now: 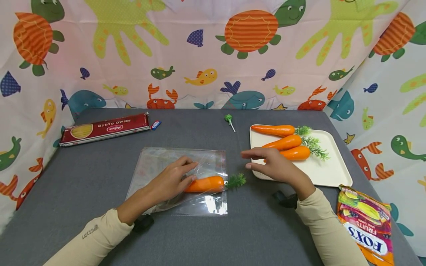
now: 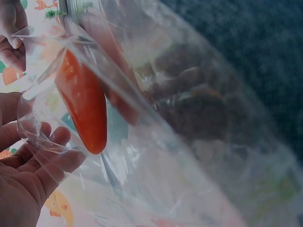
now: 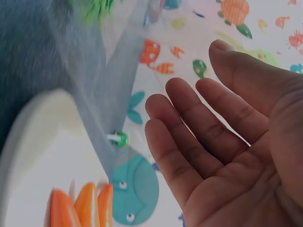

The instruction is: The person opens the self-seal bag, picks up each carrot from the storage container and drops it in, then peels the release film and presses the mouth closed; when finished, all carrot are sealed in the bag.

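A clear plastic bag [image 1: 213, 207] lies on the grey table with a carrot [image 1: 209, 183] in it. The carrot's green top [image 1: 236, 180] sticks out past the bag's right edge. My left hand [image 1: 169, 181] is over the bag at the carrot's tip. In the left wrist view, creased film gathers at the curled fingers of that hand [image 2: 35, 165], beside the carrot [image 2: 85, 104]. My right hand [image 1: 274, 164] hovers between the bag and a cream tray [image 1: 332, 173], fingers loose and palm bare in the right wrist view. Several carrots [image 1: 283, 142] lie on the tray.
A red pasta packet [image 1: 106, 129] and a small blue-wrapped sweet [image 1: 155, 125] lie at the back left. Behind the bag is a green lollipop [image 1: 228, 118]. A bright sweets bag [image 1: 366, 225] sits at the right edge, and a printed curtain [image 1: 206, 51] hangs behind the table.
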The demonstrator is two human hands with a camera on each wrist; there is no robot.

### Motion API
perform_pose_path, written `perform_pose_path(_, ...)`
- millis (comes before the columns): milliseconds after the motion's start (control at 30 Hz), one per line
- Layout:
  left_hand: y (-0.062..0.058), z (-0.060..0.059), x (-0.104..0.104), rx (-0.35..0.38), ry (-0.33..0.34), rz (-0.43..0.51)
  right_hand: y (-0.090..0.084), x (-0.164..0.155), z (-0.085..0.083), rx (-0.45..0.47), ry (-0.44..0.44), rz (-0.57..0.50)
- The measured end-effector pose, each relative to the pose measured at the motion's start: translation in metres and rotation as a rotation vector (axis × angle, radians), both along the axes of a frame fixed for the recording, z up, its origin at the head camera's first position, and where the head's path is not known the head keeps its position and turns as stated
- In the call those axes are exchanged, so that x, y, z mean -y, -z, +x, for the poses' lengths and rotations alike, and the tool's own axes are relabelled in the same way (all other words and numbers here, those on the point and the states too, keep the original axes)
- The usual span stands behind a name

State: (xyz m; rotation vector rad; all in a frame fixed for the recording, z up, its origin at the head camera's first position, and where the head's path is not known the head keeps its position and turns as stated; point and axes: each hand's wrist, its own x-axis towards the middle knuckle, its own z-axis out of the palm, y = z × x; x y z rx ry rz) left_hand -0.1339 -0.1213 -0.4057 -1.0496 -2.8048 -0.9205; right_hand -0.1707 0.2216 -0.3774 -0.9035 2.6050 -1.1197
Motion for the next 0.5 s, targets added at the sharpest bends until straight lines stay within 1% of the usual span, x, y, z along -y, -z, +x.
perform_pose_path(333,0.000,0.001,0.000,0.010,-0.004,0.001,-0.004,-0.039,0.001,-0.003,0.110,0.014)
perform_pose_path(500,-0.001,0.001,0.000,0.013,-0.008,0.001,-0.006,-0.056,0.004,-0.019,0.150,0.059)
